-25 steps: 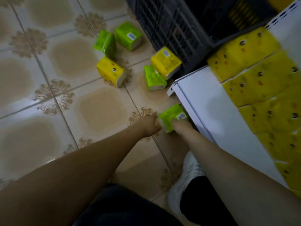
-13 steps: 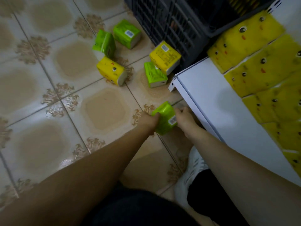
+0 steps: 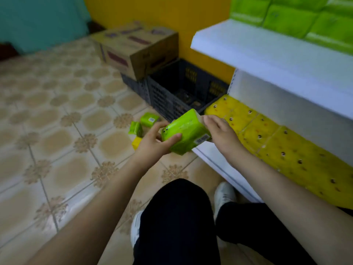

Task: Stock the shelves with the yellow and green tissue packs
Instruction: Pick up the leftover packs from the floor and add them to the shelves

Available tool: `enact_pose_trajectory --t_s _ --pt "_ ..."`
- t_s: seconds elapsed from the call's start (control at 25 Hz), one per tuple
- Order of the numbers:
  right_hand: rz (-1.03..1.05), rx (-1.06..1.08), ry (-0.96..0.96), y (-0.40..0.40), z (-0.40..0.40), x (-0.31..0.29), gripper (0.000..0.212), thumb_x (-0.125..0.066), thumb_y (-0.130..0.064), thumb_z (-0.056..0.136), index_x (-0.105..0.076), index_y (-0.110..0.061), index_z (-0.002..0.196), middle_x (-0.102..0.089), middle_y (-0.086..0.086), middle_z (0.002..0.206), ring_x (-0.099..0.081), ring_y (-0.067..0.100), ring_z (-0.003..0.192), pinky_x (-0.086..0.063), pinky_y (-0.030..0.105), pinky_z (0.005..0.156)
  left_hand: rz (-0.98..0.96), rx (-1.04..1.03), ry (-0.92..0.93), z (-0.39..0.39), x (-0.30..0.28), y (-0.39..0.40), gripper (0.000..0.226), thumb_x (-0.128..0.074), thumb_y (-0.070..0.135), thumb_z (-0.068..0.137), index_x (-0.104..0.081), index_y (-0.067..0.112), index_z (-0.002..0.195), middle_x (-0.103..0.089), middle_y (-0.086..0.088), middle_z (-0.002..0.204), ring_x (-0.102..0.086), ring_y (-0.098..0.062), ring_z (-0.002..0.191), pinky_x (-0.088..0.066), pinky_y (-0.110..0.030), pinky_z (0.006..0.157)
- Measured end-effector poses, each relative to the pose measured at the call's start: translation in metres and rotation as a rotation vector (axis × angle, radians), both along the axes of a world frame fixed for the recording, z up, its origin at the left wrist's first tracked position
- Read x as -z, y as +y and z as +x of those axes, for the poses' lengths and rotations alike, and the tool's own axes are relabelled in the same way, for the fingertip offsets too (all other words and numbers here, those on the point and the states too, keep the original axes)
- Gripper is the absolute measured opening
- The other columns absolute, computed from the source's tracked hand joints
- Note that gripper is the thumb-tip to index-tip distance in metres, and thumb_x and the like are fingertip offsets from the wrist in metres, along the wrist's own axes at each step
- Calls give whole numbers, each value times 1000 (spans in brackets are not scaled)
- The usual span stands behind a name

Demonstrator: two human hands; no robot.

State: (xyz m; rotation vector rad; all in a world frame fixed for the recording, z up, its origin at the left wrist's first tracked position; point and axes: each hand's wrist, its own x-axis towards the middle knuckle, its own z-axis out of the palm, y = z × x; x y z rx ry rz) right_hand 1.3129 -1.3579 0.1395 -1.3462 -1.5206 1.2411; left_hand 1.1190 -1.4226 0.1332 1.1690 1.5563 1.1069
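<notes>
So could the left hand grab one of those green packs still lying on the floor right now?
Probably not straight away: the left hand already grips the green pack together with the right hand. The floor packs lie just beyond, nothing covering them.

No wording can be read anywhere. The green plastic-wrapped tissue pack at the frame's centre carries a white barcode label on its lower right end, its digits too blurred to make out. A smaller green tissue pack on the floor behind shows a pale label, unreadable. The brown cardboard box at upper centre bears dark red print bands, also illegible.
</notes>
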Motion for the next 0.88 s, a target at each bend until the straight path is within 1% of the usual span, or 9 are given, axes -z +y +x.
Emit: enact_pose_trajectory --t_s 0.08,0.16,0.28,0.4,0.52,0.6,0.68,0.8,0.88 --pt "59 34 81 -28 35 -48 16 -45 -38 100 -61 -36 98 -63 -10 106 -59 13 107 -49 45 99 205 92 96 28 -49 -18 35 -75 34 82 -57 33 112 -58 15 87 -69 -23 85 -59 -36 71" --pt "122 37 149 -58 73 -88 19 -44 -43 99 -57 -37 112 -60 -7 119 -57 14 115 -49 41 100 386 176 160 59 -92 -34 38 -75 30 82 -57 36 114 -57 21 95 -68 -20 89 -56 -29 69" --pt "236 114 163 -107 139 -139 51 -47 -69 85 -44 -51 132 -47 -19 142 -43 1 131 -35 37 113 589 288 180 123 -141 -51 46 -77 23 81 -56 34 120 -53 -6 113 -65 -17 99 -59 -36 78" --pt "256 215 201 -153 214 -184 76 -54 -79 70 -41 -48 138 -45 -24 143 -40 -3 133 -29 42 116 746 369 168 200 -179 -64 49 -78 21 79 -56 32 121 -48 -4 115 -61 -16 106 -57 -36 85" --pt "307 303 94 -203 288 -215 76 -66 -69 70 -39 -51 139 -53 -25 132 -50 -12 118 -38 34 110 862 449 168 287 -200 -80 48 -78 26 79 -56 32 122 -45 3 112 -55 -6 109 -56 -33 88" --pt "389 425 -56 -234 331 -224 76 -78 -43 72 -41 -40 139 -56 -7 130 -57 -2 113 -49 25 98 949 510 180 347 -207 -94 50 -77 28 79 -55 33 123 -44 4 112 -52 -1 107 -55 -33 89" --pt "441 557 -138 -260 378 -224 72 -84 -29 72 -47 -31 134 -58 -1 127 -61 7 108 -54 23 88 1015 590 202 400 -210 -105 55 -77 31 79 -52 33 129 -43 5 114 -51 -1 106 -54 -32 89" --pt "547 808 -239 -295 457 -220 68 -85 -48 63 -52 -43 122 -57 2 126 -59 15 111 -53 38 92 1053 714 226 473 -210 -115 70 -71 32 84 -36 33 144 -45 9 119 -49 1 110 -46 -17 87" --pt "615 1020 -233 -312 510 -220 68 -81 -56 59 -51 -46 118 -55 7 125 -59 18 109 -53 41 91 1066 729 281 517 -204 -111 71 -64 31 89 -27 30 149 -46 6 124 -47 -5 116 -43 -20 86"
